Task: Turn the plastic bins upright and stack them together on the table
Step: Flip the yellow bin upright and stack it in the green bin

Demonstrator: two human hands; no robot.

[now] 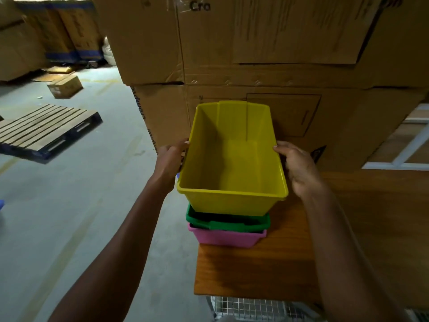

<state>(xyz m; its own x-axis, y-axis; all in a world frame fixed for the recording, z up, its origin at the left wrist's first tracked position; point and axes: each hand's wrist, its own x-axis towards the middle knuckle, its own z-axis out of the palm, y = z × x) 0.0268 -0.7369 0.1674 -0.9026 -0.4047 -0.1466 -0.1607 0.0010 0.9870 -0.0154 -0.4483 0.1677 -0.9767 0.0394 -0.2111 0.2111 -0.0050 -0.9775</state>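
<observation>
Yellow bin (232, 163), gripped at both side rims by left hand (168, 159) and right hand (299, 166), sat high above green bin (228, 223); uneven pressing could jam it crooked.

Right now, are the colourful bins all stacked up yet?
Almost. The pink plastic bin sits upright on the wooden table, with the green plastic bin nested inside it. The left hand and right hand grip the yellow plastic bin by its long sides, upright above the green one. It looks not fully seated yet, so pushing it down and letting go remains.
</observation>
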